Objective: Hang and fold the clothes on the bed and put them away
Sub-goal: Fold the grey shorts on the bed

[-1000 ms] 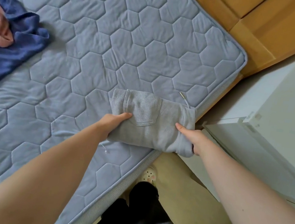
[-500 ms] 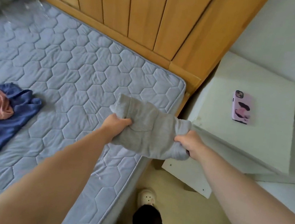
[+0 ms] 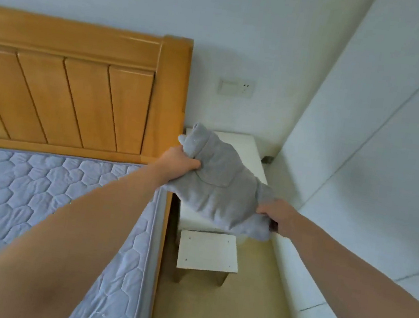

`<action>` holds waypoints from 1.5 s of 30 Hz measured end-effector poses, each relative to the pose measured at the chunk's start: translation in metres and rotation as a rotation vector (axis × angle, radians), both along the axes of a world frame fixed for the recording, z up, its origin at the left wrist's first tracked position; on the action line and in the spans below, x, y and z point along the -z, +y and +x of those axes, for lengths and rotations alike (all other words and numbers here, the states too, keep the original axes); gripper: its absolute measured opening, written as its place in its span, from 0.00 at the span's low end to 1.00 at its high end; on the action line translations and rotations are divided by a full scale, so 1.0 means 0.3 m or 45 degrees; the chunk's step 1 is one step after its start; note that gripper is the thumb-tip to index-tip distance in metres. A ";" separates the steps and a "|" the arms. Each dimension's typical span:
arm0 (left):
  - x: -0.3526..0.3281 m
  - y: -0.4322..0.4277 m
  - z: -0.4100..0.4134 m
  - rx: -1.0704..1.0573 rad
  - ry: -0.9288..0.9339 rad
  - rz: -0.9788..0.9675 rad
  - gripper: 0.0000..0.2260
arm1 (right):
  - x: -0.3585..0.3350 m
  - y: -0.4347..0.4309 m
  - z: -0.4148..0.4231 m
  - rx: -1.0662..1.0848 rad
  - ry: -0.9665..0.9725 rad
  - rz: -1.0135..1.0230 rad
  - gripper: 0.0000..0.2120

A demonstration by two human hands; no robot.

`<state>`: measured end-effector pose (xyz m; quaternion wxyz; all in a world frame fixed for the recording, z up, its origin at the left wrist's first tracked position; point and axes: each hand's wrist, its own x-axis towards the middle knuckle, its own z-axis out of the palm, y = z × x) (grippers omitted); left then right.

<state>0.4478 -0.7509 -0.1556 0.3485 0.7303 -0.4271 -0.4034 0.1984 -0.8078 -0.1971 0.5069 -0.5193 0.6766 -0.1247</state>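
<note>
Folded grey garment [image 3: 220,195] is held mid-frame above the white desk [image 3: 244,143] — left grip [image 3: 177,161] and right grip [image 3: 277,214] each clenched round an end. If one's loosened mid-carry, the fold could get undone.

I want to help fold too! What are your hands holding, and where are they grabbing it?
The folded grey garment, in the air beside the bed. The left hand grips its left edge; the right hand grips its right end.
</note>
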 end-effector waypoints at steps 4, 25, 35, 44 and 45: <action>-0.294 -0.065 -0.202 0.401 -0.273 -0.160 0.11 | -0.131 0.124 -0.245 0.155 -0.144 0.074 0.10; -1.156 0.020 -1.447 1.765 -1.114 -0.641 0.12 | -0.943 0.442 -1.254 0.298 -0.936 -0.602 0.34; -1.275 0.033 -1.694 1.596 -0.657 -0.637 0.11 | -1.025 0.684 -1.424 0.377 -1.070 -0.646 0.40; -1.333 0.095 -1.750 1.804 -0.356 -0.488 0.25 | -1.179 0.807 -1.457 0.598 -0.668 -0.926 0.17; -1.342 0.102 -1.750 1.876 -0.340 -0.455 0.27 | -1.201 0.826 -1.461 0.609 -0.619 -0.943 0.14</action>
